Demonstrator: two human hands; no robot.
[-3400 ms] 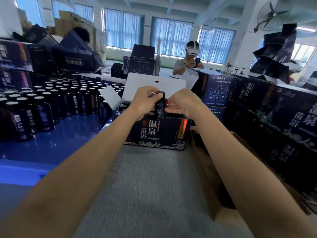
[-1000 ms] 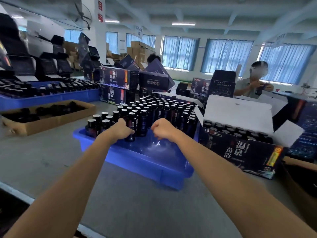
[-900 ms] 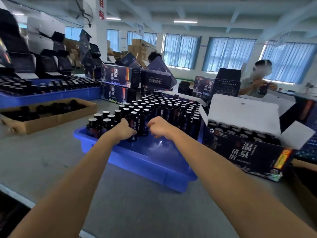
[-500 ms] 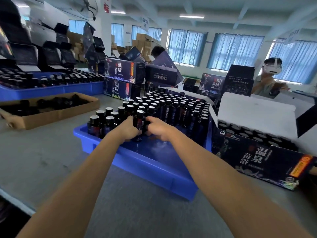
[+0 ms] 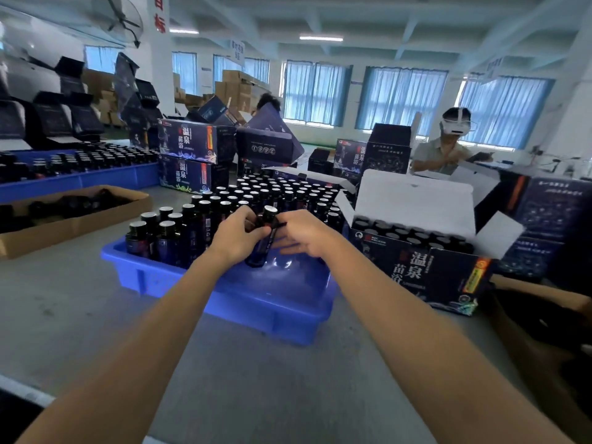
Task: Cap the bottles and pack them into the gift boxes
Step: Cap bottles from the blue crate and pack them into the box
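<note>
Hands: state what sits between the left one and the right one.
A dark capped bottle, tilted, held by the left hand and right hand over the blue crate; the head view shows it.

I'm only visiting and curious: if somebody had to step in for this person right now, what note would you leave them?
Hands: left hand grips a bottle, tilted over the blue tray; right hand pinches it too.
Things: capped bottles fill the tray's far part; open gift box stands right of it.
Done: rows of bottles already in the box.
Left: box this bottle, then the tray's rest.
</note>
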